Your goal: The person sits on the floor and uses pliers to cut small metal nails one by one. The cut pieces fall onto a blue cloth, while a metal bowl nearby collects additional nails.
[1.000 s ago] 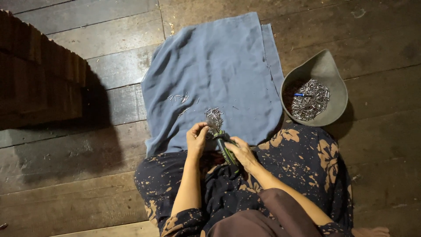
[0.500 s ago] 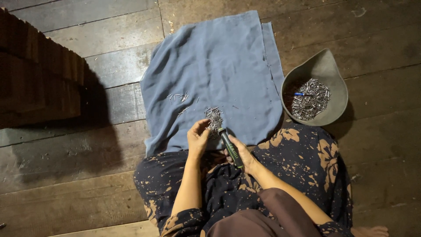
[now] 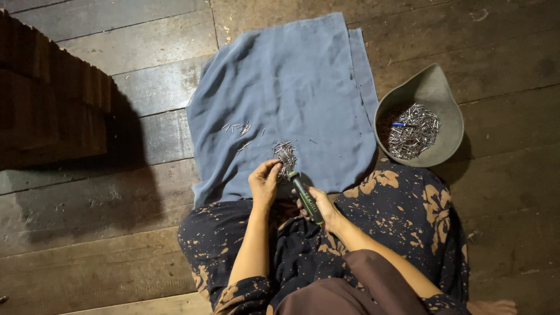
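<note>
A grey bowl of metal pins sat at the floor's right edge; a brick stack stood left.

Both hands at nail cluster on blue cloth

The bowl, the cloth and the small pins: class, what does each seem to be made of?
Bowl: dull grey, smooth, matte, likely plastic or metal; unclear which.
Cloth: blue-grey woven fabric, soft folds and hemmed edge.
Pins: silvery and glinting, probably metal.
</note>
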